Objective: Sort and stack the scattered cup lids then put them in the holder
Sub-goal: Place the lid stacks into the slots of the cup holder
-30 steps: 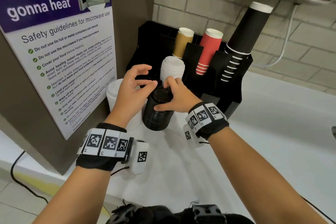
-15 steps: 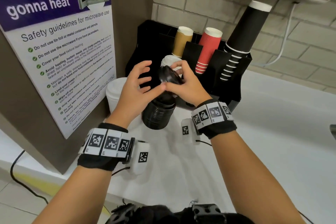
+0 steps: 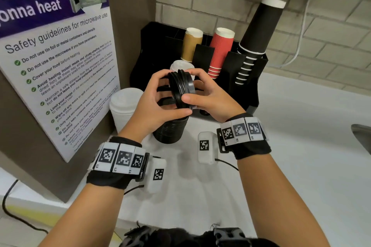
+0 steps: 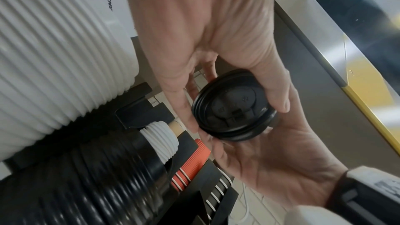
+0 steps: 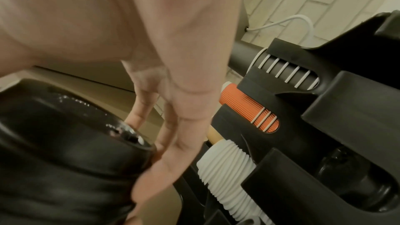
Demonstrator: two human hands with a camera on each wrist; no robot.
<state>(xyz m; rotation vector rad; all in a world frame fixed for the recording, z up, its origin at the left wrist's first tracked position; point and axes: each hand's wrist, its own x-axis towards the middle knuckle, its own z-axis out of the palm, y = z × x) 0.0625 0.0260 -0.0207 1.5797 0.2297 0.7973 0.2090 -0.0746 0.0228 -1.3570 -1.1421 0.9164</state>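
Observation:
Both hands hold a short stack of black lids [image 3: 181, 88], tipped on its edge, above a tall stack of black lids [image 3: 170, 132] that stands on the white counter. My left hand [image 3: 158, 96] grips the short stack from the left with thumb below and fingers curled over the top. My right hand [image 3: 202, 92] grips it from the right. The left wrist view shows the top face of the black lids [image 4: 233, 107] between thumb and fingers. The black holder [image 3: 249, 78] behind has a white lid stack [image 3: 180, 66] in its front slot.
A tall white lid stack [image 3: 124, 108] stands left of the black one, against the board with the microwave poster [image 3: 60, 66]. The holder carries tan [image 3: 191, 46], red [image 3: 219, 52] and black cups [image 3: 259, 32]. A brick wall lies behind, and a sink edge [image 3: 361, 136] is at the far right.
My right hand lifted a few black lids off the tall stack and tipped them on edge. My left hand closed in and now grips them too.

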